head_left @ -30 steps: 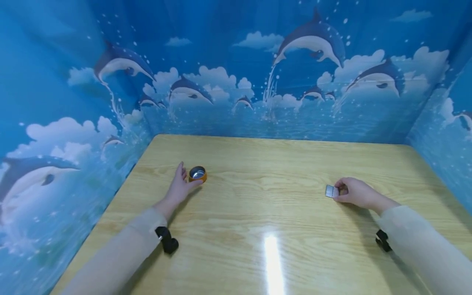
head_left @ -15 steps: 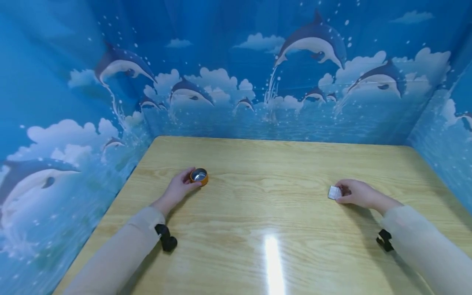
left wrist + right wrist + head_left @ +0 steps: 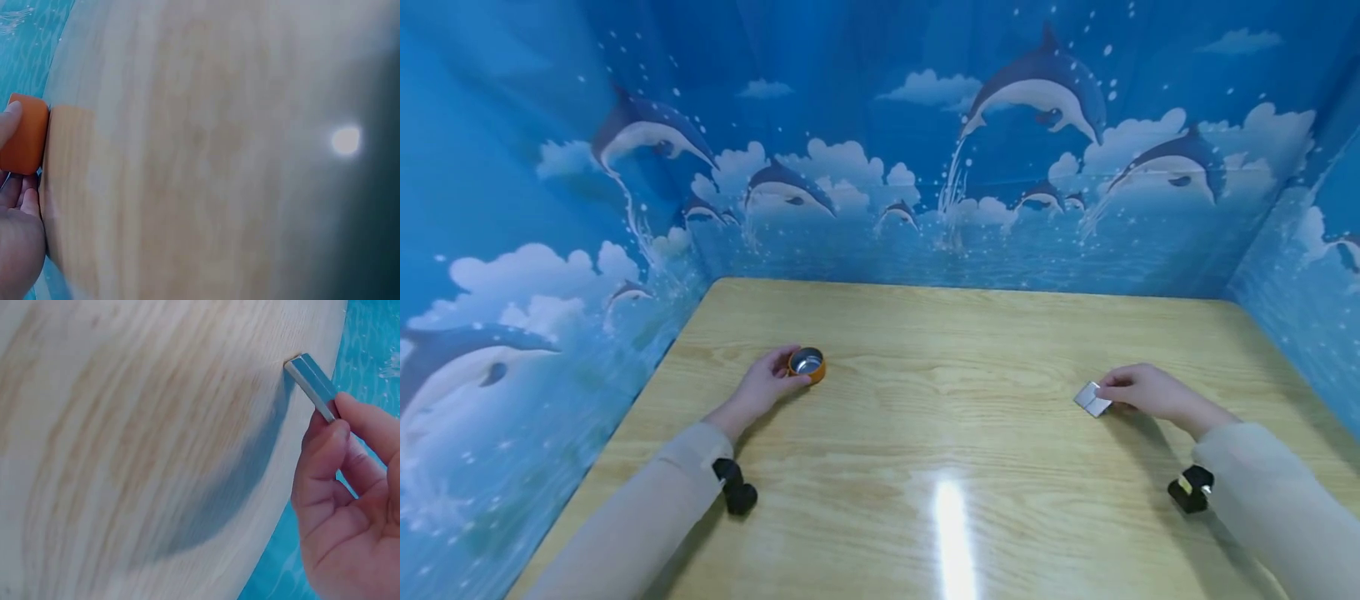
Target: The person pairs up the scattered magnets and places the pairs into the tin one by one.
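Note:
On the left of the table a small round orange cup (image 3: 807,366) with a shiny metal inside stands upright. My left hand (image 3: 763,386) grips it from the left, thumb on the near side and fingers round the far side. In the left wrist view only the orange outer wall (image 3: 26,134) of the cup shows, with the thumb over it. Across on the right, my right hand (image 3: 1153,395) pinches a small flat silver rectangular piece (image 3: 1089,399) by one end. The right wrist view shows this thin silver piece (image 3: 310,381) tilted, one end close to the tabletop; contact is unclear.
Both hands work over a light wood-grain table (image 3: 940,400). A blue dolphin-print curtain (image 3: 865,167) rises behind its back edge and along both sides. A bright light reflection (image 3: 953,533) lies on the front middle of the tabletop.
My left hand has gone from spread fingers beside the cup to gripping it. The right hand has moved slightly right, turning the silver piece in its fingers.

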`<state>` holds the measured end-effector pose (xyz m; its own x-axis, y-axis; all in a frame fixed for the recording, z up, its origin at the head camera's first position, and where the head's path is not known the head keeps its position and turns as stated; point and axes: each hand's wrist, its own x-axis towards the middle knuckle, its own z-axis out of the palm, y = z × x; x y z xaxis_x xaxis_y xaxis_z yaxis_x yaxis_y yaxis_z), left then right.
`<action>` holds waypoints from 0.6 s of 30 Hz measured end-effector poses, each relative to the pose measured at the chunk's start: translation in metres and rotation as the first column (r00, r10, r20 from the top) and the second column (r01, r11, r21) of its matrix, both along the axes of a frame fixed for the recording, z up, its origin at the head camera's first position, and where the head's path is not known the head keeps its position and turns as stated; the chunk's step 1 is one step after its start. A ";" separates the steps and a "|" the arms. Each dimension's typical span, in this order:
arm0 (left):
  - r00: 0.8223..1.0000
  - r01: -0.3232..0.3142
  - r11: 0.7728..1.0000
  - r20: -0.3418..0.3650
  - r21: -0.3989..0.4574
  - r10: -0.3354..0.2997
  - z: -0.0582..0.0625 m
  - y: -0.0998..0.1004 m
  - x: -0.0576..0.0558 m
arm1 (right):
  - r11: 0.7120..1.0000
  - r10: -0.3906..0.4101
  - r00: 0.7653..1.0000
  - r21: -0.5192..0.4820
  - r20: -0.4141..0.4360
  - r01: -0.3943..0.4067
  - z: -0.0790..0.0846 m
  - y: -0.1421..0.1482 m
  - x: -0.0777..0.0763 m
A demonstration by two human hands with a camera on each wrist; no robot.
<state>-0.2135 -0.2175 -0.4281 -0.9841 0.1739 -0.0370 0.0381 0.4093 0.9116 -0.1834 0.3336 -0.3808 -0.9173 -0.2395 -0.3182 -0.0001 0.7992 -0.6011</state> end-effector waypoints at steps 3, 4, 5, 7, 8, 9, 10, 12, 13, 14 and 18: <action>1.000 0.009 1.000 0.005 -0.007 -0.009 0.000 -0.001 0.000 | 0.999 -0.030 0.999 -0.029 0.024 0.031 0.000 0.002 0.001; 1.000 0.012 1.000 0.005 -0.008 -0.012 0.000 -0.001 0.000 | 0.998 -0.038 0.999 -0.043 0.029 0.039 0.000 0.003 0.001; 1.000 0.014 1.000 0.006 -0.009 -0.014 0.000 -0.001 0.001 | 0.997 -0.046 0.998 -0.056 0.035 0.048 0.000 0.004 0.001; 1.000 0.014 1.000 0.009 -0.010 -0.014 0.000 -0.001 0.001 | 0.995 -0.057 0.998 -0.078 0.035 0.060 0.000 0.003 0.002; 1.000 0.015 1.000 0.010 -0.009 -0.015 0.000 -0.001 0.001 | 0.994 -0.065 0.997 -0.084 0.036 0.068 0.000 0.001 0.003; 1.000 0.017 1.000 0.010 -0.009 -0.017 0.001 -0.001 0.001 | 0.993 -0.073 0.997 -0.089 0.036 0.076 0.001 0.000 0.004; 1.000 0.017 1.000 0.011 -0.010 -0.017 0.001 -0.001 0.001 | 0.992 -0.079 0.996 -0.091 0.036 0.082 0.001 -0.002 0.004; 1.000 0.019 1.000 0.013 -0.012 -0.019 0.001 -0.001 0.002 | 0.992 -0.087 0.996 -0.091 0.030 0.089 0.001 -0.007 0.005; 1.000 0.021 1.000 0.013 -0.016 -0.020 0.002 -0.001 0.002 | 0.992 -0.088 0.996 -0.089 0.028 0.091 0.001 -0.009 0.006; 1.000 0.022 1.000 0.012 -0.022 -0.022 0.002 -0.001 0.002 | 0.991 -0.094 0.995 -0.092 0.029 0.096 0.002 -0.011 0.006; 1.000 0.015 0.999 0.018 -0.037 -0.015 0.002 0.000 0.002 | 0.988 -0.105 0.994 -0.114 0.026 0.107 0.004 -0.018 0.008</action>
<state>-0.2118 -0.2177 -0.4258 -0.9805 0.1869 -0.0607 0.0289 0.4426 0.8962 -0.1752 0.3152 -0.3772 -0.9331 -0.1773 -0.3127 0.0937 0.7199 -0.6878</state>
